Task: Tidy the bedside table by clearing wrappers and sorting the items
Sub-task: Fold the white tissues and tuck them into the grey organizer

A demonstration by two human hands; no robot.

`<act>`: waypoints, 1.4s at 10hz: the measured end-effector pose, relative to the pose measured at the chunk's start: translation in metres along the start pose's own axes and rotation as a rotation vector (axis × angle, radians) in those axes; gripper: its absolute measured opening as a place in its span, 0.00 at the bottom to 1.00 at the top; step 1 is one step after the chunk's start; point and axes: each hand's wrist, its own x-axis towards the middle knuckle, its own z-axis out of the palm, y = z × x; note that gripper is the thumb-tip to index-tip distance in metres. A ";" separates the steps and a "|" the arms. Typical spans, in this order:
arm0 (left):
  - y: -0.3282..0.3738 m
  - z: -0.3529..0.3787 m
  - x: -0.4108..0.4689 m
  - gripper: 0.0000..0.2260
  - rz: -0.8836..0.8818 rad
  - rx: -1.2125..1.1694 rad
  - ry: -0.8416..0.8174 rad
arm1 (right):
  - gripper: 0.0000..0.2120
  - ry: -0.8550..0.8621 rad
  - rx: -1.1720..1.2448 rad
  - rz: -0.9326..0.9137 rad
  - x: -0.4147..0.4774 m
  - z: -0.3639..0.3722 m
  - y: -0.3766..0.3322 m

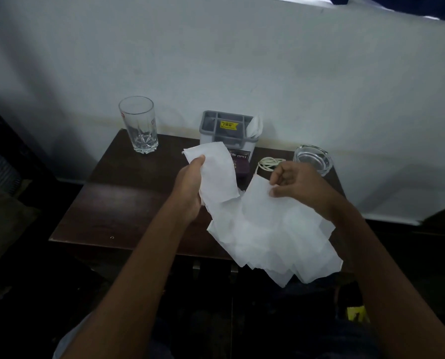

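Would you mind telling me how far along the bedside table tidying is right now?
Done: a white tissue stands in the right compartment of the grey organizer. In hand: the left hand grips one end of the loose tissue sheets; the right hand pinches another edge. Left: the coiled white cord, purple box, drinking glass and glass ashtray sit unsorted.

Support surface: dark brown wooden bedside table, set against a white wall.

Items on it:
- clear cut-glass tumbler, upright, far left corner
- grey plastic compartment organiser, far centre
- dark purple box, just in front of the organiser
- coiled cream cord, beside the box
- clear glass ashtray, far right
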 end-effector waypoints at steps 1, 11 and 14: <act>-0.004 0.002 -0.001 0.18 -0.046 -0.008 -0.063 | 0.13 -0.043 0.160 -0.034 -0.006 -0.005 -0.016; 0.002 0.003 0.003 0.08 -0.030 -0.234 -0.008 | 0.05 0.277 -0.091 0.092 0.026 0.041 0.030; 0.005 0.001 0.000 0.07 -0.017 -0.205 0.015 | 0.19 -0.038 -0.580 -0.002 0.024 0.063 0.041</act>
